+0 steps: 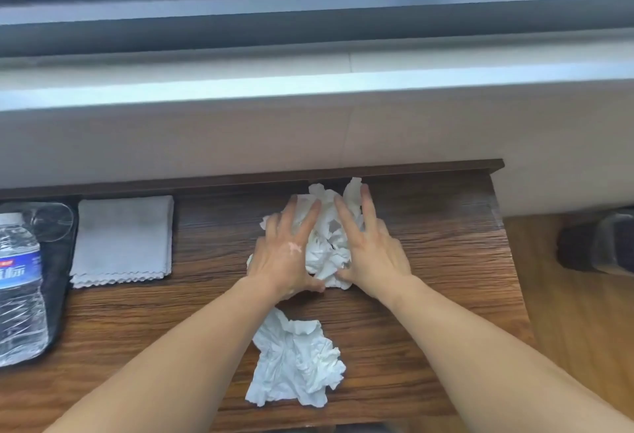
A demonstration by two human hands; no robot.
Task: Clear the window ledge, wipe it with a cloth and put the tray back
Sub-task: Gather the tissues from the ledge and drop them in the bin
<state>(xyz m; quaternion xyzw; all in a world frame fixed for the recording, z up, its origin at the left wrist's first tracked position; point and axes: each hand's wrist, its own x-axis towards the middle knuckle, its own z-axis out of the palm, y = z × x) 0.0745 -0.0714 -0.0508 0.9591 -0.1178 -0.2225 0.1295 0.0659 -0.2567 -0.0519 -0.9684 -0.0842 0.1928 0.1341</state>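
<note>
Centrally, both hands work one wad of crumpled tissue (326, 238) on the wooden counter (435, 261). Left hand (286, 257): fingers straight and spread, laid over the wad's left side, thumb against its near edge. Right hand (372, 250): fingers straight, slightly parted, laid over the right side, thumb also at the near edge. The two hands angle toward each other, with the tissue bunched between them and showing past the fingertips on the far side, close to the counter's raised back lip. Just near of the wad, between the forearms, a second crumpled tissue (295, 362) lies loose and flatter on the wood, touched by neither hand. To the left, well apart from the hands, a folded grey cloth (123, 237) with a scalloped near edge lies flat on the counter. Just beside it at the left frame edge sits a black tray (61, 278) carrying a clear water bottle (19, 292) with a blue label and, far of the bottle, a clear glass (51, 221); whether the glass stands or lies, cannot tell. The pale window ledge (206, 72) runs across the far side above a beige wall panel. At right, on the wood floor (566, 322), a dark object (597, 244), blurred.
</note>
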